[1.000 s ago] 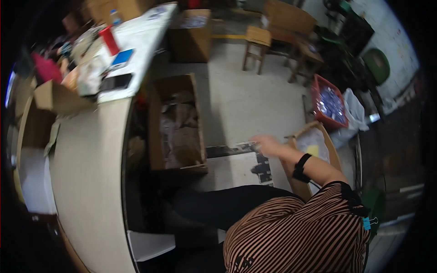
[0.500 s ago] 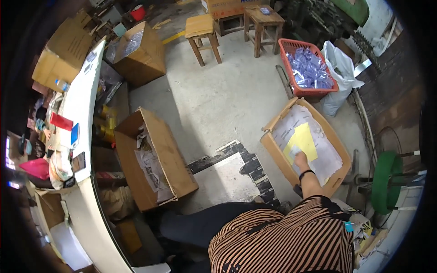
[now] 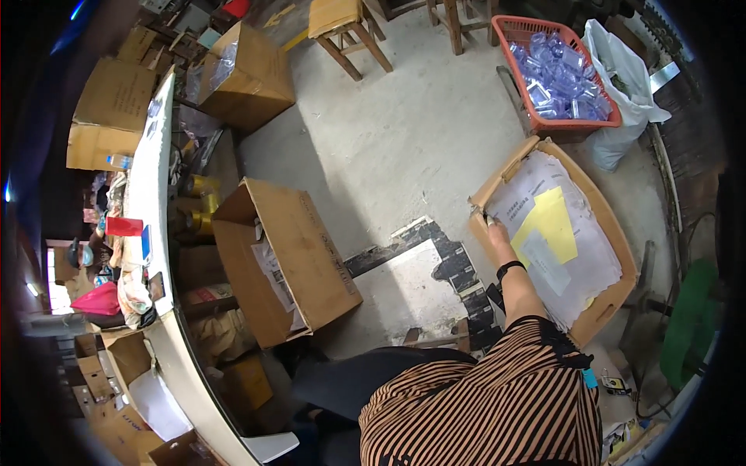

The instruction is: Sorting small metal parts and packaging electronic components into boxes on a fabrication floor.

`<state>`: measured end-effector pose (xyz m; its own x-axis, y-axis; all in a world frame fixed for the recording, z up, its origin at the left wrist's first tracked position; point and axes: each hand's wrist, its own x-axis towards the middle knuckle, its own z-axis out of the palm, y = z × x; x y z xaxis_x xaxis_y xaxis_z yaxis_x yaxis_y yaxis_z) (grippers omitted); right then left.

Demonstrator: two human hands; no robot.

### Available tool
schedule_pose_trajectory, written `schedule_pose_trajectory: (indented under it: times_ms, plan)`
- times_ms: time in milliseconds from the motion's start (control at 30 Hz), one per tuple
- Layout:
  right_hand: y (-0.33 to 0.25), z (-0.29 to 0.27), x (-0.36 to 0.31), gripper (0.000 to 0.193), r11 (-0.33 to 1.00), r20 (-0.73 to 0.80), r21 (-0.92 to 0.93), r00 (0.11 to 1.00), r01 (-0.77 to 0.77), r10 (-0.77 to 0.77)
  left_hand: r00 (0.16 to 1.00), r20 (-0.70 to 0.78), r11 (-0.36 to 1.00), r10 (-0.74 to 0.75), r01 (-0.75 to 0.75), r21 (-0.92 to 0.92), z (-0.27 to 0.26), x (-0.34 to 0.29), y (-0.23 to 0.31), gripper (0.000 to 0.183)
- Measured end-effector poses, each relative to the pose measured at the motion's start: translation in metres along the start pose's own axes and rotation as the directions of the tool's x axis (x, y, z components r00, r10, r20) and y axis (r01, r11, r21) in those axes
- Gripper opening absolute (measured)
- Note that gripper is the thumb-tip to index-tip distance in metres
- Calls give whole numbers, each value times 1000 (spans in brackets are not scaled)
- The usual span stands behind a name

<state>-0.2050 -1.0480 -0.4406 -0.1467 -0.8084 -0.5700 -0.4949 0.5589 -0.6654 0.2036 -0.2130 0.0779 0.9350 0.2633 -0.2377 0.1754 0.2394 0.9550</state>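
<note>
My right hand [image 3: 496,231], with a black band on the wrist, is closed at the left rim of a shallow cardboard box [image 3: 605,311] on the right. Its fingers appear hooked over that rim; the fingertips are partly hidden. Printed white sheets [image 3: 592,283] line the box. On them lie a yellow sheet [image 3: 561,225] and a pale bluish-white sheet [image 3: 545,264], both just right of my forearm. My left hand is out of sight.
Beyond the box stand a red plastic basket [image 3: 556,123] of clear bluish plastic pieces and a white sack [image 3: 622,116]. A tilted carton [image 3: 307,272] holding papers sits left, beside a white-topped table [image 3: 155,186]. A wooden stool [image 3: 336,19] stands ahead; a green wheel [image 3: 690,326] is at right.
My right hand has let go of the pale sheet, which now lies over the yellow one, and moved left to the box rim. The whole view has shifted.
</note>
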Motion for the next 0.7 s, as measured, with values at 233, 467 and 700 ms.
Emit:
schedule_pose_trajectory:
  times_ms: [233, 467, 700]
  plan:
    - [29, -19, 16, 26, 995, -142, -9, 985, 94, -95, 999, -37, 979, -31, 23, -204, -23, -37, -22, 53]
    - [-29, -29, 3, 27, 926, -127, -330, 981, -181, 147, 993, -112, 926, -43, -2, -378, -53, -107, -28, 58]
    - [-42, -34, 5, 28, 905, -92, -347, 969, -246, 228, 980, -174, 889, 91, -1, 458, 34, -188, -31, 57]
